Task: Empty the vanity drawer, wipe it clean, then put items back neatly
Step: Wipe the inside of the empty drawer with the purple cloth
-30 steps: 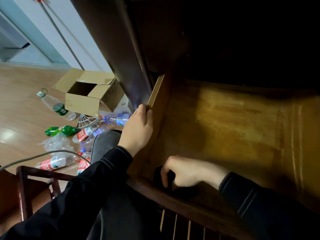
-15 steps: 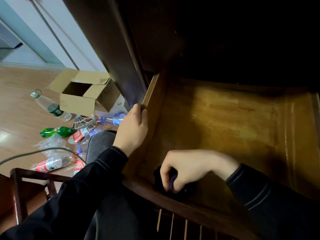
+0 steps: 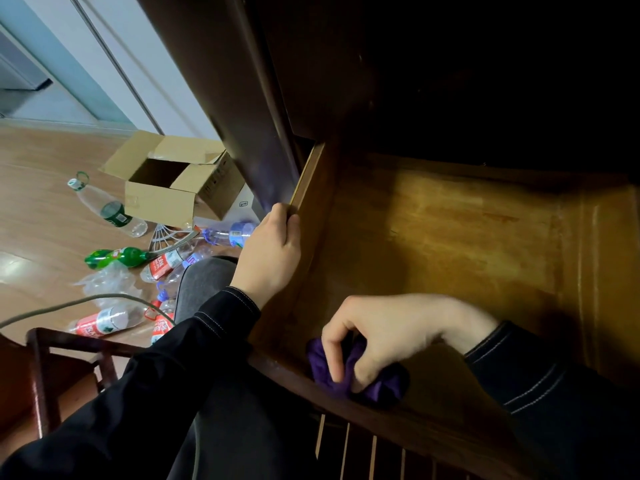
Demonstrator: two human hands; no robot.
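The drawer (image 3: 450,237) stands pulled out and bare inside, its wooden floor showing no items. The purple cloth (image 3: 381,391) lies bunched in the near left corner, against the front rail (image 3: 287,370). The right hand (image 3: 391,327) holds it, fingers and thumb curled round the wad. It looks soft, light and limp, so it should be held bunched in the palm or pressed flat under the fingers; nothing here seems fragile. The left hand (image 3: 270,258) grips the top edge of the left wall (image 3: 308,174), fingers hooked over it, which likely steadies the drawer. The floor offers wide open room toward the back and right. The corners and the dark back under the vanity (image 3: 242,116) are tighter. Bottles (image 3: 114,209) and a box (image 3: 166,202) lie on the room floor, well apart.
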